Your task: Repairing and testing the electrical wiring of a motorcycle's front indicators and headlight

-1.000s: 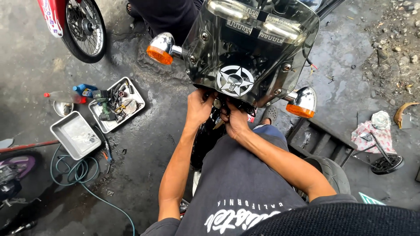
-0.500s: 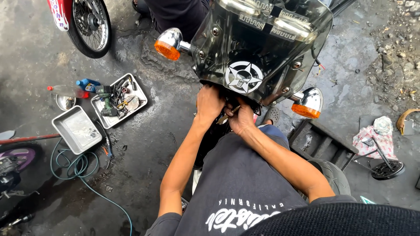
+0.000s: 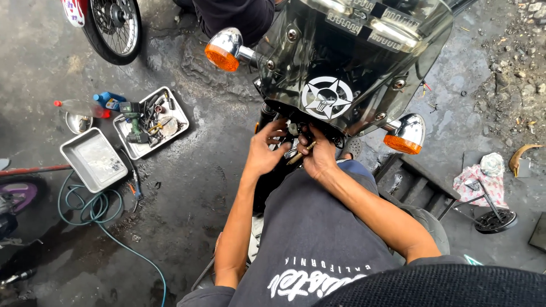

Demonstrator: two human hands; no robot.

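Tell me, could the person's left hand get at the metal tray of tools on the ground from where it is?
Probably yes. The left hand is under the dark windscreen, and only bare wet ground lies between it and the tool tray, though it looks a long stretch.

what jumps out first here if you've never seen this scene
A dark motorcycle windscreen with a white star emblem fills the top centre, flanked by two orange turn signals. Just below it, the left hand and right hand work close together under the fairing, the right holding a thin brass-coloured rod. On the wet floor to the left lie two metal trays, one full of tools, beside a coiled green hose.
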